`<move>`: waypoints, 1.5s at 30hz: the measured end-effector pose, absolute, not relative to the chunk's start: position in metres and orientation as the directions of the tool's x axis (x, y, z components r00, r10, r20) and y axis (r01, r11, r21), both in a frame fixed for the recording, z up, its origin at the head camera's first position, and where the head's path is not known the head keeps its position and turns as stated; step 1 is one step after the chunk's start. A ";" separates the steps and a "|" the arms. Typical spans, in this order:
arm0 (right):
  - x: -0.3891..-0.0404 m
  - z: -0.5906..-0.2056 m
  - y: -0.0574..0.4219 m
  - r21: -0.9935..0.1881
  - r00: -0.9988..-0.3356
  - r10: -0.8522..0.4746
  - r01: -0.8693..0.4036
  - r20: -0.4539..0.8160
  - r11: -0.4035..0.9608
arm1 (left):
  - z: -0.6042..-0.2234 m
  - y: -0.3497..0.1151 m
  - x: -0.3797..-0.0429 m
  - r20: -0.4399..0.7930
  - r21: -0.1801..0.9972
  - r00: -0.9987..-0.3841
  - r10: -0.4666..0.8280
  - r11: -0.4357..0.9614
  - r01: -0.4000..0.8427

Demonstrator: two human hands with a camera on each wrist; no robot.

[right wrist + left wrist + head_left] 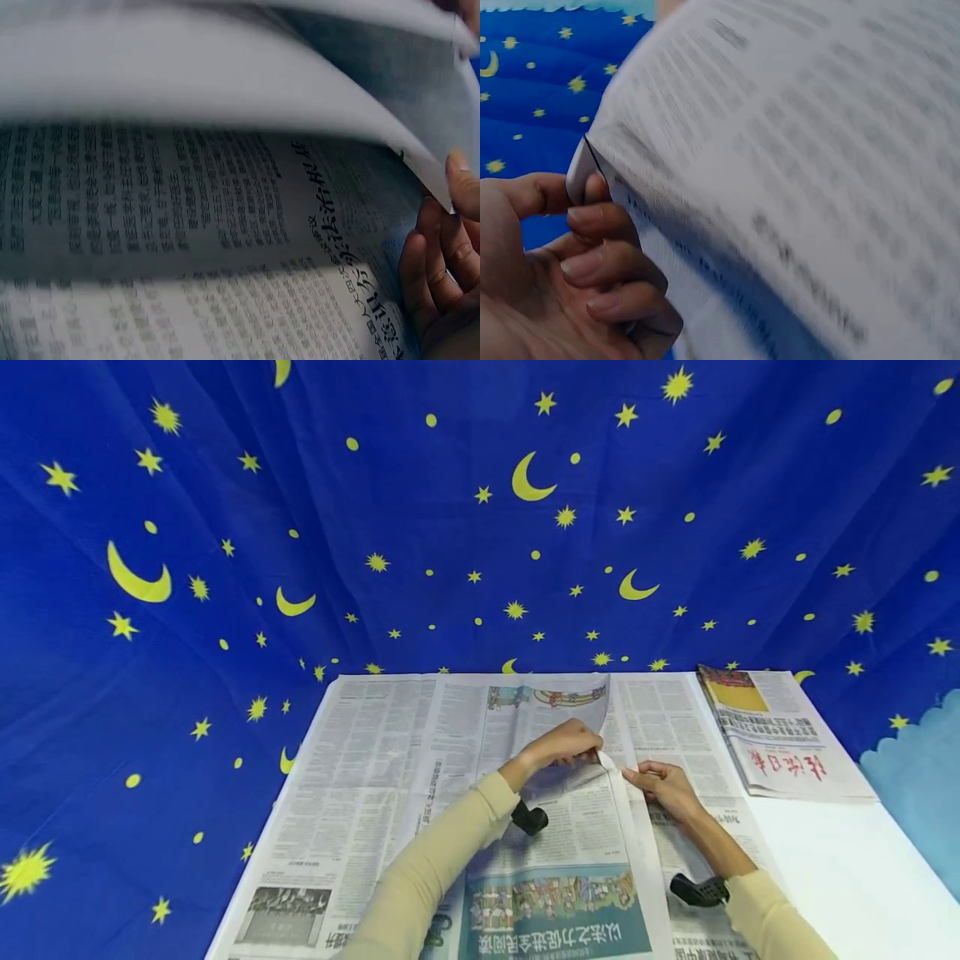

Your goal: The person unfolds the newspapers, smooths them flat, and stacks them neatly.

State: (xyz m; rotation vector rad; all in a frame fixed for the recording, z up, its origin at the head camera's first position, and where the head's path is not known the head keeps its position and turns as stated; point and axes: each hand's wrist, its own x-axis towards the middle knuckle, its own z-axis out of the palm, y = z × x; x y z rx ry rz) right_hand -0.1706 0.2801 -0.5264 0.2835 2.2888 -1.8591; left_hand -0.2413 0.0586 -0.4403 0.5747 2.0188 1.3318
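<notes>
Opened newspaper sheets (375, 760) cover most of the white table. Along the right edge of the upper sheet (555, 822), my left hand (566, 743) pinches the paper between thumb and finger, its other fingers curled, as the left wrist view shows. A little to the right and nearer, my right hand (666, 787) also pinches a sheet's edge (424, 169) between thumb and fingers. Between the hands the edge is lifted and bent. In the right wrist view, raised paper arches over a printed page (187, 195) lying beneath.
A folded newspaper (787, 735) with red characters lies at the table's back right. Bare white tabletop (832, 852) shows in front of it. A blue cloth (420, 485) with yellow moons and stars hangs behind and at the sides.
</notes>
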 end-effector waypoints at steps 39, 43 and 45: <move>-0.175 -0.512 0.305 -0.854 -0.951 0.059 0.299 -0.303 0.426 | -0.347 -0.146 -0.255 -0.420 0.855 -0.685 0.595 0.512 -0.080; -0.174 -0.513 0.311 -0.854 -0.950 0.052 0.299 -0.307 0.426 | -0.351 -0.171 -0.251 -0.426 0.842 -0.716 0.552 0.531 -0.092; -0.172 -0.513 0.316 -0.852 -0.947 0.054 0.309 -0.316 0.422 | -0.353 -0.183 -0.248 -0.435 0.836 -0.733 0.523 0.537 -0.113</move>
